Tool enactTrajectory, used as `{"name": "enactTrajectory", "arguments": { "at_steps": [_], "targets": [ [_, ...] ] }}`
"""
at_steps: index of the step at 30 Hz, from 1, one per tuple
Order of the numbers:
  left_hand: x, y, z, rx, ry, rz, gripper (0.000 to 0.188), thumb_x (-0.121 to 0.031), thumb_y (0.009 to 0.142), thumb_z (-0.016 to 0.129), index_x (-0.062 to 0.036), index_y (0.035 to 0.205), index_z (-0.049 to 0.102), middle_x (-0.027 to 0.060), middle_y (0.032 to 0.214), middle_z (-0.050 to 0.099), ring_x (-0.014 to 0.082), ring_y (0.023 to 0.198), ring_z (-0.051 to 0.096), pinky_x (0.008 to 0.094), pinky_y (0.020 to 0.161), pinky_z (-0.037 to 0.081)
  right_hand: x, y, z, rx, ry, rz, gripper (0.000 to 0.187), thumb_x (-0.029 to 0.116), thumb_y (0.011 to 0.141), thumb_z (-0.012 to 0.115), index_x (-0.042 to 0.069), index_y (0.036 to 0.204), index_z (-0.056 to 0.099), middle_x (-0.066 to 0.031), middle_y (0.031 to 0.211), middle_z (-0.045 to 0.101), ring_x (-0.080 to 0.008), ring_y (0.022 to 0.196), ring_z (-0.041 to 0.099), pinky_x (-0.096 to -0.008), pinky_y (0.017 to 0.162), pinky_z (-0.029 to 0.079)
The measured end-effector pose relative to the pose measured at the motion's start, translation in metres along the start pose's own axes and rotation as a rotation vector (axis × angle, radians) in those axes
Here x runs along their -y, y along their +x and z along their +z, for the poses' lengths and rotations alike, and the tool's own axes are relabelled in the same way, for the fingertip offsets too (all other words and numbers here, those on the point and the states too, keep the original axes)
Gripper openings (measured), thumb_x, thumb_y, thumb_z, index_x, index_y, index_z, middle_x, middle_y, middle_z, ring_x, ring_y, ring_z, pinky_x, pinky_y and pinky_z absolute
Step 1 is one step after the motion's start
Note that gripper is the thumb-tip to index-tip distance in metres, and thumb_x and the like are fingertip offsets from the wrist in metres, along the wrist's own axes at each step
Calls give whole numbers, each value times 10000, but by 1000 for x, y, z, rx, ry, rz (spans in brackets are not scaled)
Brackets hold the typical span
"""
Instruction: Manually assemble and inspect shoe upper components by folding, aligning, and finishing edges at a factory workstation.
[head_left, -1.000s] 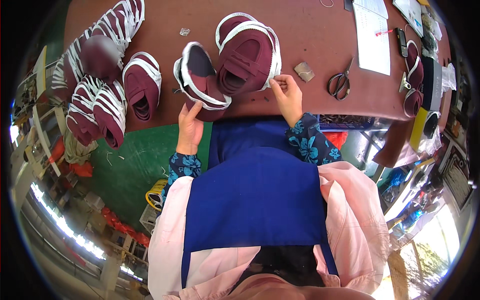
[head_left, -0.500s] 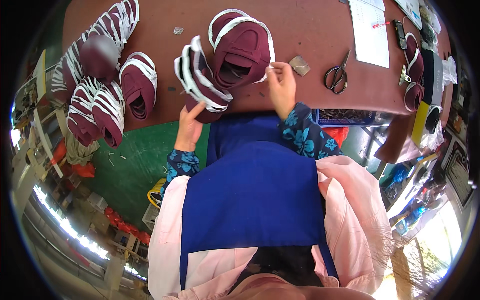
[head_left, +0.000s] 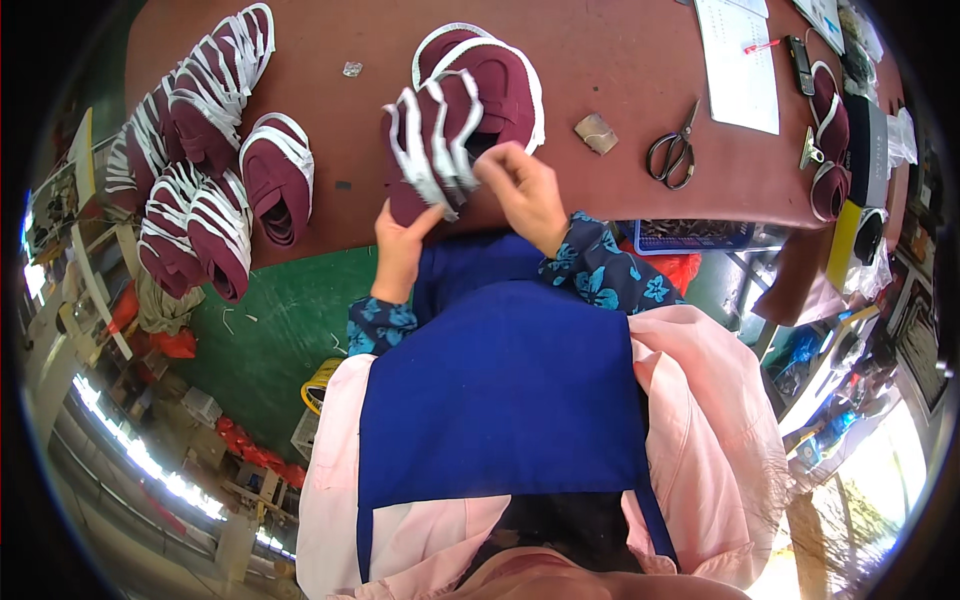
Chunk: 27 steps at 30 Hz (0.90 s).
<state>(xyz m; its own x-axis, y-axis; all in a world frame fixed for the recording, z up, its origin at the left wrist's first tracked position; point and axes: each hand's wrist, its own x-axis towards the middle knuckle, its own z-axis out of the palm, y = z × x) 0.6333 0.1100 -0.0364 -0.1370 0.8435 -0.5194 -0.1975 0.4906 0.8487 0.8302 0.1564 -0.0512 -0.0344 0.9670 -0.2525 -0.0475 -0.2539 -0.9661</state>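
Note:
My left hand (head_left: 402,250) is closed around the lower end of a small bundle of maroon shoe uppers (head_left: 410,195) with white edging, thumb in front. The bundle is tilted up above the table's near edge, its white edges fanned out. At its right side, my right hand (head_left: 530,195) has its fingers bent and pinched against the edge of the rightmost upper; the fingertips are slightly blurred. Just behind the bundle, more maroon uppers (head_left: 512,80) with white rims lie nested on the table, partly covered by what I hold.
Rows of stacked uppers (head_left: 205,125) stand at the left, with a separate stack (head_left: 275,180) beside them. On the brown table (head_left: 620,50) lie black scissors (head_left: 672,155), a small tan block (head_left: 596,133) and a paper sheet (head_left: 740,75). A blue tray (head_left: 695,236) sits under the edge.
My right hand has moved left and nearer, from the far pile's edge to the held bundle. My left hand has shifted right and turned the bundle more upright, now overlapping the far pile.

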Motion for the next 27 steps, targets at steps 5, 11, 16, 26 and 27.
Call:
{"name": "enactTrajectory", "arguments": {
  "at_steps": [5,11,16,26,27],
  "targets": [
    [-19,4,-52,81,-501,-172,463,-115,995,598,2,1421,459,119,1406,556,255,1281,556,445,1117,427,-54,44,-49,-407,-7,196,242,182,940,688,-17,1063,629,-75,939,668,-140,876,624,-290,754,511],
    [-16,-8,-64,18,-414,-174,430,-38,949,624,4,1363,516,115,1310,611,227,1190,609,410,1064,473,-48,46,-63,-246,123,462,281,213,918,727,3,1085,640,-30,936,651,-86,838,590,-241,703,460],
    [-4,1,-12,82,61,17,493,-25,810,790,-2,1260,591,84,1184,667,171,1051,645,325,943,506,-29,36,-47,-152,221,351,172,158,952,679,17,1048,658,-14,908,670,-76,819,601,-244,707,467],
    [-6,5,-24,-84,-250,-86,396,-53,912,693,17,1287,585,95,1236,654,193,1090,643,344,984,492,-51,30,-35,-242,272,262,188,173,1022,577,8,1031,666,43,855,613,-45,771,511,-220,712,433],
    [-13,0,-34,-80,-371,-93,406,-86,942,657,24,1320,558,111,1280,633,218,1136,630,370,1015,482,-53,31,-40,-226,240,326,205,177,1038,540,1,1033,645,42,871,589,-46,791,480,-221,723,418]
  ]
}}
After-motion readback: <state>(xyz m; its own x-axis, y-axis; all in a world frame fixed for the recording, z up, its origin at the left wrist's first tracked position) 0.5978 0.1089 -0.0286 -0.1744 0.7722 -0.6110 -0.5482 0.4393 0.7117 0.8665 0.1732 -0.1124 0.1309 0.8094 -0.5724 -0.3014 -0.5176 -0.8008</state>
